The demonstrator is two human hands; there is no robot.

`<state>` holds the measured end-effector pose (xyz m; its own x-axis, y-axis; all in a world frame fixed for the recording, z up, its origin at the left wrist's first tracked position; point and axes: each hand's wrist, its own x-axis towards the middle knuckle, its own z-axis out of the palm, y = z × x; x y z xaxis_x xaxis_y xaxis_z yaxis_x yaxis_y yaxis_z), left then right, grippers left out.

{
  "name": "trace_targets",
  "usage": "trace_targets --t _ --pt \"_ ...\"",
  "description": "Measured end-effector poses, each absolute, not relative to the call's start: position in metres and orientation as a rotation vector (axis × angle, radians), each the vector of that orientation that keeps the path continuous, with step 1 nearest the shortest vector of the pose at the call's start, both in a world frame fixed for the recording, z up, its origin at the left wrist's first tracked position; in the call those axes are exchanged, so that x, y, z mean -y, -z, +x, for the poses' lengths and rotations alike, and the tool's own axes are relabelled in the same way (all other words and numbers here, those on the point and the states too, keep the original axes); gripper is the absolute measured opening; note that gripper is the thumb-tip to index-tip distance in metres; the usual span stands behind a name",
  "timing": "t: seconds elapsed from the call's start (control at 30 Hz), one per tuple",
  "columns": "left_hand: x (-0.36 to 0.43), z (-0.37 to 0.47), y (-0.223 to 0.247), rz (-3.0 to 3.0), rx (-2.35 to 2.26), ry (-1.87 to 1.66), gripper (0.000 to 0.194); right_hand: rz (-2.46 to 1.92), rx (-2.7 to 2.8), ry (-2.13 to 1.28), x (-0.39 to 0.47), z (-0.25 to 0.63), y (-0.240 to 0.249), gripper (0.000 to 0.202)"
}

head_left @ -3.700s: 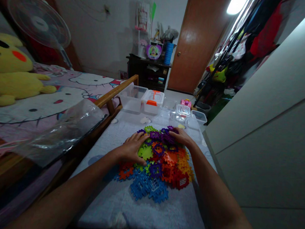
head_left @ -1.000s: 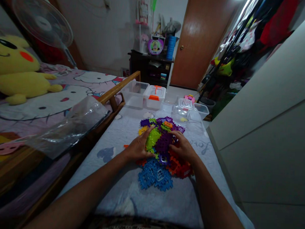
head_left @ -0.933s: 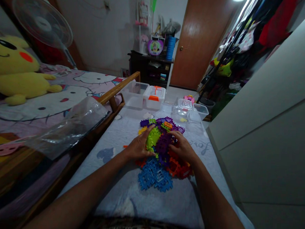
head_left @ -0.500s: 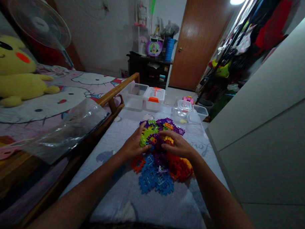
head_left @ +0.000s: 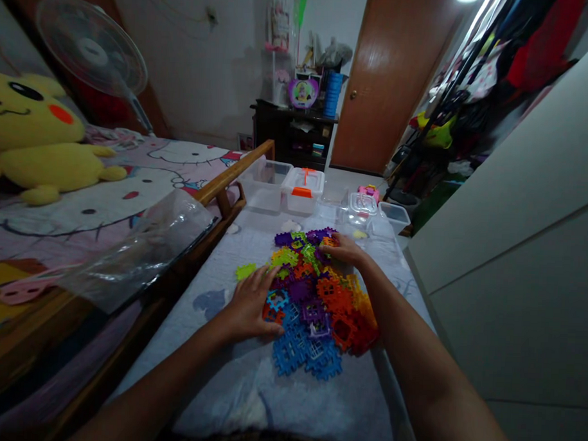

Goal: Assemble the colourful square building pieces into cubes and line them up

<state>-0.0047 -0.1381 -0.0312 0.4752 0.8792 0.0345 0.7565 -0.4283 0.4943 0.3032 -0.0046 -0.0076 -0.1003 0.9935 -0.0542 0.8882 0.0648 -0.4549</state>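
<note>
1. So the pile of toothed plastic tiles point(head_left: 304, 288) is on the light blue cloth point(head_left: 244, 386), purple in the middle, with blue tiles point(head_left: 289, 352) at its near end and red tiles point(head_left: 362, 332) at its near right
2. Left hand point(head_left: 252, 309) is at the pile's left edge, fingers spread and thumb well out, not clenched on anything
3. Right hand point(head_left: 348, 251) is at the pile's far right, fingertips on an orange tile point(head_left: 328, 242); can't really tell if it's pinched or just touched
4. One lime tile point(head_left: 245, 271) lies flat left of the pile, just past the left fingers
5. Beyond the pile there's a clear tub point(head_left: 263, 194), right next to a lidded box point(head_left: 302, 198) with orange clips
6. Left of the pile: wooden rail point(head_left: 235, 173), then a crinkly clear bag point(head_left: 148, 241) and a yellow plush point(head_left: 45, 163)
</note>
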Motion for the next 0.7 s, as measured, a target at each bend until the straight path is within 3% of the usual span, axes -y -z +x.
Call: trace_targets --t 0.13,0.5,0.7 --pt "0.13 0.011 0.027 2.328 -1.256 -0.457 0.125 -1.814 2.201 -0.682 0.021 0.298 0.007 0.06" --pt "0.113 0.041 0.027 2.347 -1.138 -0.771 0.118 -1.309 2.264 -1.042 0.058 0.281 -0.01 0.066" --pt "0.108 0.047 0.024 2.378 -1.038 -0.947 0.097 -1.092 2.362 -1.04 0.071 0.277 -0.025 0.064"
